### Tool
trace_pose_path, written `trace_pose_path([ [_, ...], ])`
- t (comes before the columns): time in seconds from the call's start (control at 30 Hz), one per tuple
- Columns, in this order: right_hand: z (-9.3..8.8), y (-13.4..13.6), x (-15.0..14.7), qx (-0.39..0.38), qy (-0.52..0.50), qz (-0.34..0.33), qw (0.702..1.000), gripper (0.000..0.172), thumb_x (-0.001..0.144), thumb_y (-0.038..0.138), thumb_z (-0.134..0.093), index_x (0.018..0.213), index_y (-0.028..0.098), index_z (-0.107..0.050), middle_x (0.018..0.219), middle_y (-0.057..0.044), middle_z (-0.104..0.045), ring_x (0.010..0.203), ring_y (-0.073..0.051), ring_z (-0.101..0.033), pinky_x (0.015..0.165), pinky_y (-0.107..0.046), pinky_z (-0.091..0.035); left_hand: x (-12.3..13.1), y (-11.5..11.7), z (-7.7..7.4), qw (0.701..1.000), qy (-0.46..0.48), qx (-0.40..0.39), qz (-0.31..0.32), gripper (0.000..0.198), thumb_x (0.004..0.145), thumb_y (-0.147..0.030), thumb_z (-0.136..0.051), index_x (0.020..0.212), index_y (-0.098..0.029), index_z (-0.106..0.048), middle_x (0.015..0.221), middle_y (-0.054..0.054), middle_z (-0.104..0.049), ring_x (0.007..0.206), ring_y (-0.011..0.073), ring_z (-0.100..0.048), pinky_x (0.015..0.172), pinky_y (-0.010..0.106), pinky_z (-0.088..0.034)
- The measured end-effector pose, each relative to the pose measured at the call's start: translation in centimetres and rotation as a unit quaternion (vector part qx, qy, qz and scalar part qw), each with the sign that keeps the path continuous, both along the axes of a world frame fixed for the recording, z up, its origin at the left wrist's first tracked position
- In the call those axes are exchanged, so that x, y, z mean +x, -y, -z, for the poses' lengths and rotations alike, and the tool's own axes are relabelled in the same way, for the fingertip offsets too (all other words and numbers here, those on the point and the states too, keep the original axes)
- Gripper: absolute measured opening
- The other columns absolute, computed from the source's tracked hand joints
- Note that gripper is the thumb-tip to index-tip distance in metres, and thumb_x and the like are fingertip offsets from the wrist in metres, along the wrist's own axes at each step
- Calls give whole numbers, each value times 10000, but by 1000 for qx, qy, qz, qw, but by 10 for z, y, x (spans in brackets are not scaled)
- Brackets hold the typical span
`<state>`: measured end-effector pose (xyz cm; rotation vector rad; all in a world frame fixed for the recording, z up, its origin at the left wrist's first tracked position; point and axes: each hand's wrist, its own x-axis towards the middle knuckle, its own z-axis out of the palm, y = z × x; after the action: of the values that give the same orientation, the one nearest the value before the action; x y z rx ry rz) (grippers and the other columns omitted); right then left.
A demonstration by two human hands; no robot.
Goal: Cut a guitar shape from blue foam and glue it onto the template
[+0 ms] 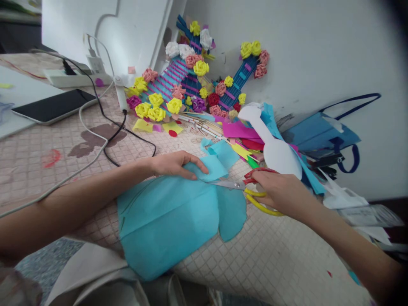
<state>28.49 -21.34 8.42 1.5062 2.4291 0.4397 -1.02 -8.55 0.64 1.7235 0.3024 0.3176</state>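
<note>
A large sheet of turquoise paper (168,216) lies on the tiled table (274,255) and hangs over its near edge. My left hand (174,164) lies on the sheet's far edge, fingers closed on the paper and holding it down. My right hand (280,191) grips scissors (251,187) with red and yellow handles. The blades point left into the turquoise sheet, where a cut runs between the main sheet and a loose flap (232,210).
At the back stands a craft piece (188,85) of blue sticks with yellow, pink, white and purple paper flowers. Coloured paper scraps (245,136) and a white cut-out (277,148) lie right of it. A blue bag (321,131), a phone (52,106), a power strip (73,76) and cables (105,123) are around.
</note>
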Motion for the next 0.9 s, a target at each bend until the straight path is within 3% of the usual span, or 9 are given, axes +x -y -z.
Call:
trace_pose_path([
  [0.2,0,-3,3,19,1,-21,1000,251,803,423,-617,890,189,-592,824,-75,-702,752,-251,-658,515,-294,-315,0,1,0,1000,-6,-1,-3,342,785,-281,-717,1114,-200,-676,1049,41,-699,881,162,-652,769,245,-506],
  [0.43,-2,-4,0,41,16,-38,998,310,802,473,-624,870,172,-600,807,-76,-707,724,-256,-666,541,-313,-337,1,0,2,1000,-8,24,-8,331,790,-271,-704,1113,-205,-676,1114,42,-681,1002,187,-625,873,279,-480],
  [0.9,-7,-7,-2,58,32,-63,996,258,792,442,-644,815,194,-579,735,-44,-686,667,-250,-659,528,-309,-312,1,1,0,1000,-1,15,2,332,790,-255,-703,1117,-204,-678,1087,37,-691,951,167,-640,832,253,-497],
])
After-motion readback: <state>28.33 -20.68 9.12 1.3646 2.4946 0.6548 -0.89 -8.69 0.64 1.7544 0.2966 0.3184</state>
